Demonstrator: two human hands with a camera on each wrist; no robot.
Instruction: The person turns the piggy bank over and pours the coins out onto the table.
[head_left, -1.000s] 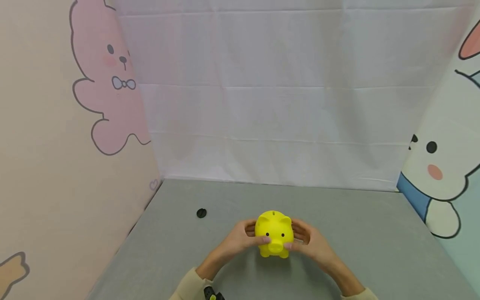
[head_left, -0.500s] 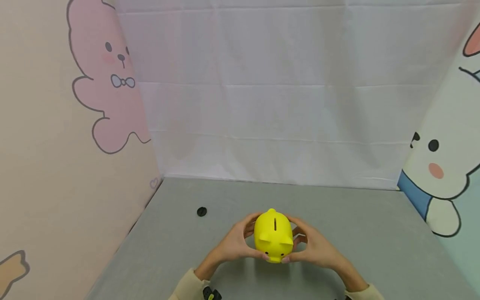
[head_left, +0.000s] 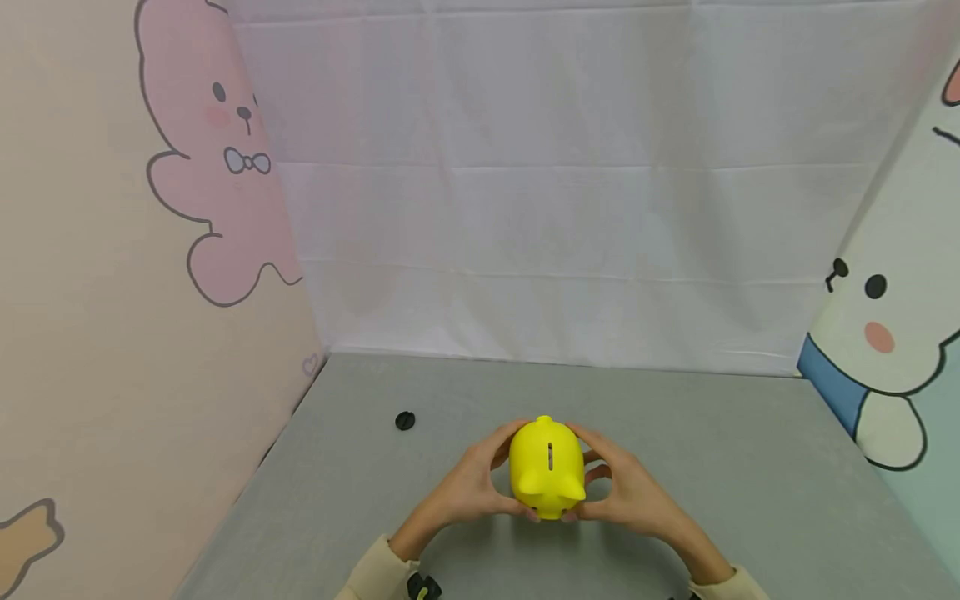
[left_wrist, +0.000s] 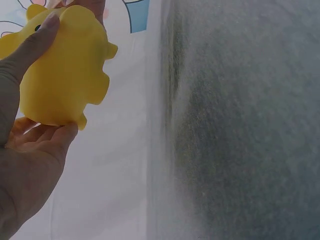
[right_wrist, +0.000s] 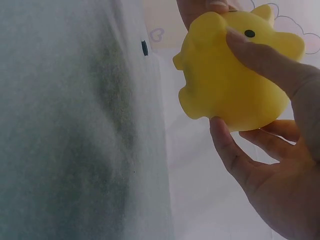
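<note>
I am holding the yellow piggy bank (head_left: 548,467) between both hands, lifted just above the near middle of the grey table (head_left: 712,467). My left hand (head_left: 468,487) is curling round its left flank, my right hand (head_left: 626,492) round its right, thumbs pressing near the snout. The coin slot is facing up, the snout tipping down towards me. A small black cap (head_left: 405,420) is lying well apart, far left.

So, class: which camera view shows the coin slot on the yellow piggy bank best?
The head view: the piggy bank is tipped snout-down between the left hand and right hand, its slot facing the camera. Both wrist views show only the underside, legs and face; no slot.
</note>
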